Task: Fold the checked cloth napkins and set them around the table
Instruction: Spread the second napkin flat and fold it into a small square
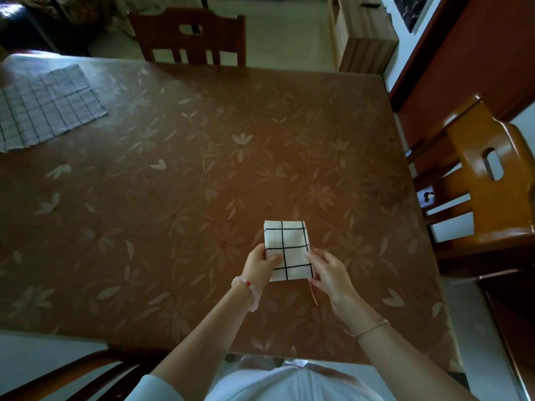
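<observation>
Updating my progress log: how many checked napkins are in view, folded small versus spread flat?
Folded napkin: 1, pinched by left hand and right hand.
Flat napkin: 1, at the table's far left.
Total: 2

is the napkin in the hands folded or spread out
Folded. The napkin is a small rectangle showing few checks, pinched by the left hand and right hand; the far-left cloth lies spread far wider.

two checked napkins (pixel 288 250) (pixel 43 108), two hands (pixel 260 264) (pixel 330 273), two bracelets (pixel 247 290) (pixel 372 328), one table (pixel 173 198) — and three chairs (pixel 191 36) (pixel 474 169) (pixel 86 369).
</observation>
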A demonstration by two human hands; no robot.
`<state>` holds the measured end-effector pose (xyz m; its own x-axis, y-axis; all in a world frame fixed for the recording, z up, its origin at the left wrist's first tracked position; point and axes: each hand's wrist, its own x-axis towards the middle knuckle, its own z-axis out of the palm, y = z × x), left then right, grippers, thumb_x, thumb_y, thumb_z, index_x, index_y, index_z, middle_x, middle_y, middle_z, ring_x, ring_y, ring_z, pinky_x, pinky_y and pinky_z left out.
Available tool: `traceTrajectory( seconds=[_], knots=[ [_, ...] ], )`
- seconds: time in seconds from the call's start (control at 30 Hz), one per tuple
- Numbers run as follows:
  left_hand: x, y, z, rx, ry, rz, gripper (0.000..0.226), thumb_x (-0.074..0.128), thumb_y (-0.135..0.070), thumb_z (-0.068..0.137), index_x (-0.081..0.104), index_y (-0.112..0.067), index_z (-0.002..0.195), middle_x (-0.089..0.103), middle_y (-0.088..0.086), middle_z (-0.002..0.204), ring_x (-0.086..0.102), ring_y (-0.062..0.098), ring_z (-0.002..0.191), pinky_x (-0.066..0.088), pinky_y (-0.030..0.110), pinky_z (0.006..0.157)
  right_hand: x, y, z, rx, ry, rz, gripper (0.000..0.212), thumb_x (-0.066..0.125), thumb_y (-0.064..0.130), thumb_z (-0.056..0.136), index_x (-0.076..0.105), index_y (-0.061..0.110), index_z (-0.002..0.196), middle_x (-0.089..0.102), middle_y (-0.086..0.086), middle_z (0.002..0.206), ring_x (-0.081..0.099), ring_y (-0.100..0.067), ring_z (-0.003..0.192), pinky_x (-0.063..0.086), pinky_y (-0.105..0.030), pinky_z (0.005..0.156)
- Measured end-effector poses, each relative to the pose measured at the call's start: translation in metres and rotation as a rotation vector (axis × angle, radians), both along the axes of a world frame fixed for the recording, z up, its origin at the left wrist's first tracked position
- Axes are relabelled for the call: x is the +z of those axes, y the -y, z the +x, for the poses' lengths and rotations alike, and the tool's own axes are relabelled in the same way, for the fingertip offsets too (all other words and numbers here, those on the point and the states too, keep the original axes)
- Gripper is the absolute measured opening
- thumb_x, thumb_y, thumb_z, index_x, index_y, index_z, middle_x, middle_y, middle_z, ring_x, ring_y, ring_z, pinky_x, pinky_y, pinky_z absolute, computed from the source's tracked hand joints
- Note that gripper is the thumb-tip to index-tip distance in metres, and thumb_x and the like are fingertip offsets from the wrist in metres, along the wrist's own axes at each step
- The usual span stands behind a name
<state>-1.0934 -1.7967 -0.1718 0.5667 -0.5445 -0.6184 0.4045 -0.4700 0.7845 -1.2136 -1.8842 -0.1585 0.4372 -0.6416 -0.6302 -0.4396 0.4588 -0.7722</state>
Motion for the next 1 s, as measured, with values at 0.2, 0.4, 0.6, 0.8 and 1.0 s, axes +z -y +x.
traceTrajectory(
  seconds=[0.2, 0.4, 0.6, 0.8, 1.0],
  knots=[
    [0.016, 0.004, 0.004, -0.009, -0.036, -0.111, 0.020, 0.055, -0.010, 0.090, 0.056, -0.017, 0.109, 0.065, 0.006, 0.108, 0.062, 0.022, 0.101, 0.051, 0.042, 0.089, 0.015, -0.003, 0.013, 0.030, 0.116, 0.064, 0.022, 0.053, 0.022, 0.093, 0.059, 0.011, 0.112, 0.066, -0.007, 0.103, 0.063, -0.018, 0.095, 0.055, -0.030, 0.077],
    [0.023, 0.000, -0.003, -0.060, 0.041, -0.083, 0.028, 0.035, -0.011, 0.096, 0.062, -0.019, 0.098, 0.065, -0.001, 0.094, 0.060, 0.015, 0.091, 0.049, 0.024, 0.073, 0.006, -0.013, 0.014, 0.085, -0.002, -0.036, 0.017, 0.045, 0.014, 0.093, 0.061, 0.011, 0.101, 0.065, -0.007, 0.096, 0.062, -0.016, 0.087, 0.053, -0.027, 0.069],
    [-0.002, -0.032, -0.011, -0.013, 0.204, 0.051, 0.018, 0.053, -0.011, 0.089, 0.055, -0.021, 0.104, 0.065, 0.000, 0.099, 0.062, 0.012, 0.092, 0.054, 0.032, 0.080, -0.010, -0.024, -0.005, 0.162, -0.193, -0.282, 0.043, 0.060, 0.019, 0.086, 0.050, 0.015, 0.128, 0.061, 0.003, 0.106, 0.059, -0.008, 0.088, 0.048, -0.019, 0.070],
    [-0.016, -0.045, -0.025, -0.041, 0.469, 0.139, 0.016, 0.059, -0.013, 0.088, 0.054, -0.018, 0.102, 0.064, -0.005, 0.092, 0.062, 0.006, 0.084, 0.049, 0.014, 0.064, -0.019, -0.042, -0.011, 0.256, -0.307, -0.479, 0.043, 0.062, 0.025, 0.087, 0.051, 0.018, 0.128, 0.059, 0.010, 0.100, 0.058, -0.005, 0.085, 0.047, -0.020, 0.074],
    [-0.020, -0.052, -0.032, -0.088, 0.599, 0.201, 0.017, 0.055, -0.010, 0.089, 0.059, -0.013, 0.105, 0.056, -0.005, 0.094, 0.059, 0.011, 0.088, 0.050, 0.021, 0.076, -0.022, -0.049, -0.016, 0.309, -0.357, -0.550, 0.045, 0.057, 0.025, 0.090, 0.048, 0.017, 0.133, 0.053, 0.005, 0.116, 0.052, -0.007, 0.094, 0.039, -0.018, 0.076]
  ],
)
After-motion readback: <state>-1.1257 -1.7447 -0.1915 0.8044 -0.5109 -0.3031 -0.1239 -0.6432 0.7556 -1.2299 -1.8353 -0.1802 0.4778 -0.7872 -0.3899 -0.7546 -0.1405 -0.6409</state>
